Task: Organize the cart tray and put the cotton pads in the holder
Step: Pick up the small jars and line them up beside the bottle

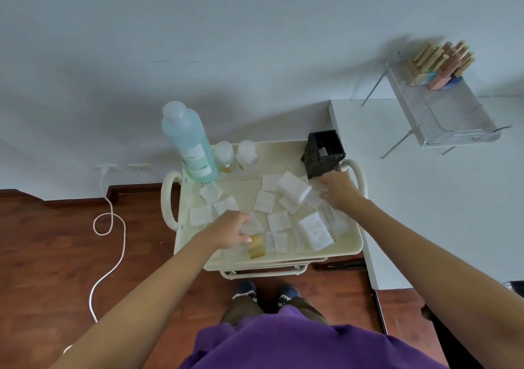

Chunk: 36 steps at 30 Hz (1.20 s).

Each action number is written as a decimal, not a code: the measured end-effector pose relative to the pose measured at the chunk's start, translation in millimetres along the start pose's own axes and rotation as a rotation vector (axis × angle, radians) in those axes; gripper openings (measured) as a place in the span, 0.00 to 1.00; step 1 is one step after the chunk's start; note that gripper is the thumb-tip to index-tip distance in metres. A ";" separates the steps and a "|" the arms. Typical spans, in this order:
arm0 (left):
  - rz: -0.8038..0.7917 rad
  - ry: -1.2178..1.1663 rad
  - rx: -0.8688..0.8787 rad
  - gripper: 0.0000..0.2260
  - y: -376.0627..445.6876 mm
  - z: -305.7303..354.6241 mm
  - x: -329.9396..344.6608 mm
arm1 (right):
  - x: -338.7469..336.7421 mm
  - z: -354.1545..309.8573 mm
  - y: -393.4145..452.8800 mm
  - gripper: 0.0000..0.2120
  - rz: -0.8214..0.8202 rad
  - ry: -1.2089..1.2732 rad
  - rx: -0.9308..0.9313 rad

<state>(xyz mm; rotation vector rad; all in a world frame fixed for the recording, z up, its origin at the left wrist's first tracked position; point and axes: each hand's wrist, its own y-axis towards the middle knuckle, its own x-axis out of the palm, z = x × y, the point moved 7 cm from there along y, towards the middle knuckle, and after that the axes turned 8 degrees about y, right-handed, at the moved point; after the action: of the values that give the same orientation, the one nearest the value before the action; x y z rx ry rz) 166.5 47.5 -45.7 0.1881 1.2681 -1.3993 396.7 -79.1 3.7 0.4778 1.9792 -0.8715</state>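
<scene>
Head view
Left hand (231, 231): fingers curled around a small clear bottle with gold cap (256, 246), tray's 7 o'clock.
Right hand (338, 188): fingers spread, touching pads below black holder (324, 153), 2 o'clock.
Cotton pads (278, 221): scattered across cream cart tray (350, 244).

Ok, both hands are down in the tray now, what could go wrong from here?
The left hand works beside a small bottle with a gold cap lying near the tray's front edge; a nudge might roll it off. The right hand reaches right next to the black holder and could tip it. Loose cotton pads could get swept overboard.
</scene>
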 end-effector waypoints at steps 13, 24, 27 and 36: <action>-0.100 -0.001 -0.120 0.29 -14.5 -15.8 31.0 | 47.7 34.5 -33.8 0.19 -0.018 -0.067 0.262; -0.150 -0.338 -0.154 0.29 -26.6 -16.2 26.7 | 58.1 46.1 -44.2 0.17 -0.027 0.043 0.317; -0.070 -0.370 -0.145 0.29 -31.3 -15.0 14.7 | 48.3 45.4 -42.5 0.08 0.038 0.100 0.281; 0.466 -0.289 -0.191 0.27 -40.2 -27.9 -76.7 | -35.8 9.4 -39.4 0.16 0.306 0.264 0.135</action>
<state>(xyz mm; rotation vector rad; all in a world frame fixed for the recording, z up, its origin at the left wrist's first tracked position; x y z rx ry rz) 143.5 104.4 21.6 0.1328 1.0268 -0.8654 396.5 -112.5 46.2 0.9897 2.0164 -0.7803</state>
